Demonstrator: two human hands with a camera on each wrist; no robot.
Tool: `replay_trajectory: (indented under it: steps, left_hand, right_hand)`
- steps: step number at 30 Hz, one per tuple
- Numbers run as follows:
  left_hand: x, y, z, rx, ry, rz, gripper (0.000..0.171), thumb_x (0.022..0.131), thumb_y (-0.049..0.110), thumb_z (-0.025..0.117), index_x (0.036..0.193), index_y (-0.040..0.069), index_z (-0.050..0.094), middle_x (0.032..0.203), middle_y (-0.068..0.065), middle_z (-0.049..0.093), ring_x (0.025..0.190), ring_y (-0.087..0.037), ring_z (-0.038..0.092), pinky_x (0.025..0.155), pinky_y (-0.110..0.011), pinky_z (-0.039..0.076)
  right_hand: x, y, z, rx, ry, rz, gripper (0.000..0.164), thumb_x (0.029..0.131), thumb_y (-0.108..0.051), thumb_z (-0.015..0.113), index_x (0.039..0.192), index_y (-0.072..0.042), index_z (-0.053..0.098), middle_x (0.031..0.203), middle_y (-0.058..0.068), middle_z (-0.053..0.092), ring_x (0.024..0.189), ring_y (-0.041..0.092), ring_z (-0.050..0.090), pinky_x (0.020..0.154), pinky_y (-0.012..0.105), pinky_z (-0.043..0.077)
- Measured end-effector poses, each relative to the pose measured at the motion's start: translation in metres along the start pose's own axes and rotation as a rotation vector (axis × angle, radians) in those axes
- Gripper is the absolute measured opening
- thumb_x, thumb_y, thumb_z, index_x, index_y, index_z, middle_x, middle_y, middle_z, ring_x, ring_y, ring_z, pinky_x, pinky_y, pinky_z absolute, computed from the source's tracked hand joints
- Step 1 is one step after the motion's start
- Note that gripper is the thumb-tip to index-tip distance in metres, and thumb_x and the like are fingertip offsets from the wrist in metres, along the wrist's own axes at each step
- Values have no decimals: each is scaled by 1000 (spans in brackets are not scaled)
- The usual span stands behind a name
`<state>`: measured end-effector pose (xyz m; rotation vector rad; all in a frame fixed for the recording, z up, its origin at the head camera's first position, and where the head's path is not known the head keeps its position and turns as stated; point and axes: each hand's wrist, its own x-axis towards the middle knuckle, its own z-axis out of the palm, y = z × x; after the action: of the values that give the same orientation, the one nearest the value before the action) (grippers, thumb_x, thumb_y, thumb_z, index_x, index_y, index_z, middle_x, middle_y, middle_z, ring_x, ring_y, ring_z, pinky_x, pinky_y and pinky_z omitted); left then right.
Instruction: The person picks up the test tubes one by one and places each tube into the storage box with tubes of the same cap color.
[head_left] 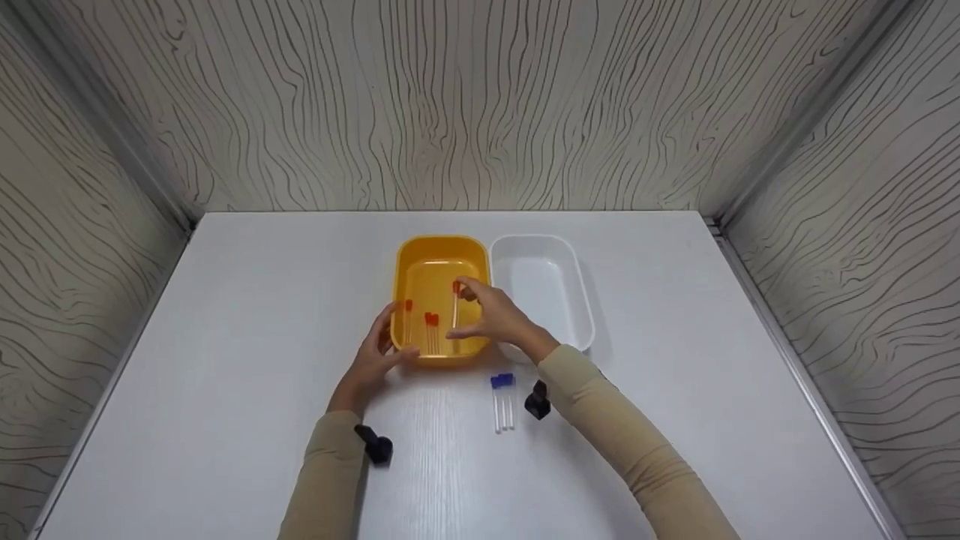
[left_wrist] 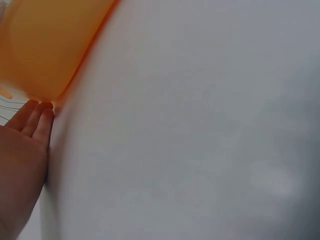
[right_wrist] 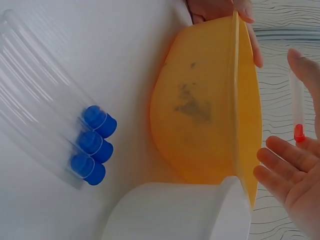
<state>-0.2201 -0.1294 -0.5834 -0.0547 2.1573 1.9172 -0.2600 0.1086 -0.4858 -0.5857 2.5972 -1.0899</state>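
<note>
Head view: yellow box (head_left: 433, 283) is gripped at its near-left corner by the left hand (head_left: 369, 366), while a red-capped tube (head_left: 455, 310) is pinched over it by the right hand (head_left: 499, 318). Looks mid-transfer tbh; steady aim's probably needed next.

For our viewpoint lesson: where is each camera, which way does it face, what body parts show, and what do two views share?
Head: on the head, facing forward and down at yellow tray, white tray; left hand, right hand, sleeves show.
Left wrist: on that wrist, facing the yellow tray's outside and tabletop; left hand partly shows.
Right wrist: on that wrist, facing both trays and blue-capped tubes; both hands partly show.
Head and right wrist share these tubes.
</note>
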Motion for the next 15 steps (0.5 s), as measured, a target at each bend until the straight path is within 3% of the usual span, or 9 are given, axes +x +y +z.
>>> replay_trajectory:
  steps: [4, 8, 15]
  left_hand:
    - [0, -1, 0, 5, -4, 17, 88, 81, 31, 77, 148, 46, 21, 159, -1, 28, 149, -28, 28, 122, -55, 20]
    - [1, -2, 1, 10, 5, 4, 88, 80, 33, 77, 148, 46, 22, 159, 1, 30, 149, -26, 29, 122, -55, 20]
    - [2, -1, 1, 28, 10, -15, 89, 79, 37, 78, 147, 49, 21, 159, 4, 30, 149, -25, 30, 121, -57, 19]
  right_hand:
    - [8, 1, 1, -26, 13, 17, 95, 73, -33, 84, 149, -6, 32, 134, 19, 57, 126, 35, 53, 109, 48, 45]
    - [18, 3, 3, -62, 23, 53, 95, 74, -34, 83, 149, -8, 31, 134, 19, 57, 125, 35, 54, 109, 48, 45]
    - [40, 4, 10, 13, 44, 209, 93, 78, -32, 80, 152, -14, 26, 139, 18, 53, 128, 34, 53, 111, 47, 44]
